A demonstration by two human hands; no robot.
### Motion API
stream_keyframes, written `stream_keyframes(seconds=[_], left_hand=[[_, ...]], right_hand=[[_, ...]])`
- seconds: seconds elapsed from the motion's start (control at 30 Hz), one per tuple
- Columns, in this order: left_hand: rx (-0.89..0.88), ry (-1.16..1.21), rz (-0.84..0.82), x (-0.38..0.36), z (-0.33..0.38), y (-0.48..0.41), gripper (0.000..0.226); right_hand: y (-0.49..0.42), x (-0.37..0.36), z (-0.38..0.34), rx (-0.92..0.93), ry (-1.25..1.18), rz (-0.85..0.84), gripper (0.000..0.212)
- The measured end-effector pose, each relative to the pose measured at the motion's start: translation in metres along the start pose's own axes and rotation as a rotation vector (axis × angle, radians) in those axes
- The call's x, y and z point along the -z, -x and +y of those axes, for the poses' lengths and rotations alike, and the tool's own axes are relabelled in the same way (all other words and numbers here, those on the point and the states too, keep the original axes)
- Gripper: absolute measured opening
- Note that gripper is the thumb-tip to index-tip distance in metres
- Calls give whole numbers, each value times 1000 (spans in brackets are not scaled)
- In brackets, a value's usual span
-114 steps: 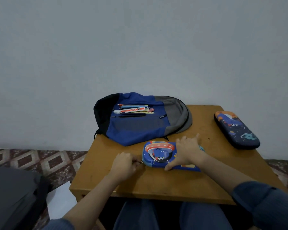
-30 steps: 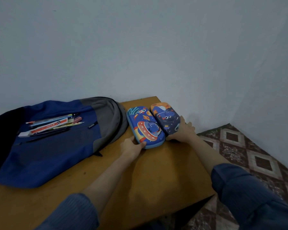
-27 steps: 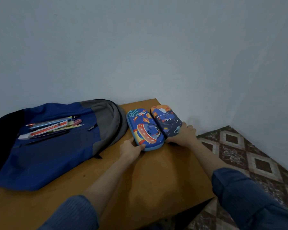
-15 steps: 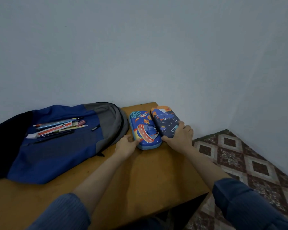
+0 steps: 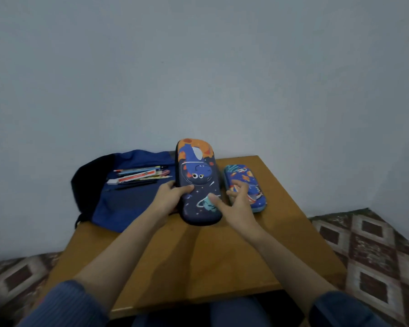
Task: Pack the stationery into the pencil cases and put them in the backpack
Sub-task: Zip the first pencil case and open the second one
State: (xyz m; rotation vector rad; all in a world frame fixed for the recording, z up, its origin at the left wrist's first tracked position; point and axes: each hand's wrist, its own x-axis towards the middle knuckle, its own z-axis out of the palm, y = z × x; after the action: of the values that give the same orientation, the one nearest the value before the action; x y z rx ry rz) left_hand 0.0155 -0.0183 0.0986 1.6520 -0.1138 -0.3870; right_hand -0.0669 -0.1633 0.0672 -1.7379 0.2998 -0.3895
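The dark navy pencil case (image 5: 196, 175), printed with a blue dinosaur in a space helmet and a ringed planet, is held at an angle over the middle of the wooden table (image 5: 198, 267). Its far end is raised in front of the wall (image 5: 198, 79). I cannot tell whether its near end touches the tabletop. The case is closed, so its contents are hidden.

The left hand (image 5: 170, 197) grips the case by its left edge, with the thumb curled over the printed face and the fingers hidden behind. The right hand (image 5: 236, 206) is spread and loose. Its thumb touches the case's face by the planet, and its straight fingers reach over the second case without closing on anything.

That light blue pencil case (image 5: 240, 175), printed with rockets and a flying saucer, lies flat on the table just right of the dark one. It is also closed.

The blue, black and grey backpack (image 5: 128, 204) lies flat at the table's back left, partly covered by the raised case. The loose stationery (image 5: 139, 177) rests on top of its front panel, not inside it. It is a row of pens and pencils with a white eraser (image 5: 112, 182) at the left end.

Patterned floor tiles (image 5: 368, 244) show on either side of the table.
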Motion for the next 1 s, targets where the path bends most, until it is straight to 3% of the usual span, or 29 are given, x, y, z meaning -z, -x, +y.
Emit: stream_keyframes(seconds=[0.13,0.17,0.23,0.3,0.5,0.67,0.73,0.8,1.0], left_hand=[[-17,-55,-24,40,2,19,32],[-16,-80,-39,47,2,24,33],[0,-133,-61,58,3,31,33],[25,-106,-72,65,3,36,34],[104,249,-118,78,-38,54,66],[146,269,-8,48,-64,71,25],[82,197,105,42,-65,72,14],[2,52,168,42,-67,71,17],[-243,-590,269,65,-68,66,16]], right_hand=[[-14,-15,-4,-326,-329,-146,81],[-15,-21,-3,-384,-420,-209,73],[-11,-31,-3,-446,-563,-299,37],[-8,-37,0,-492,-647,-327,21],[-4,-46,0,-536,-813,-191,24],[1,-54,-5,-511,-920,-79,30],[3,-56,-5,-501,-943,-38,37],[3,-55,-3,-495,-934,4,39],[4,-45,0,-487,-822,68,36]])
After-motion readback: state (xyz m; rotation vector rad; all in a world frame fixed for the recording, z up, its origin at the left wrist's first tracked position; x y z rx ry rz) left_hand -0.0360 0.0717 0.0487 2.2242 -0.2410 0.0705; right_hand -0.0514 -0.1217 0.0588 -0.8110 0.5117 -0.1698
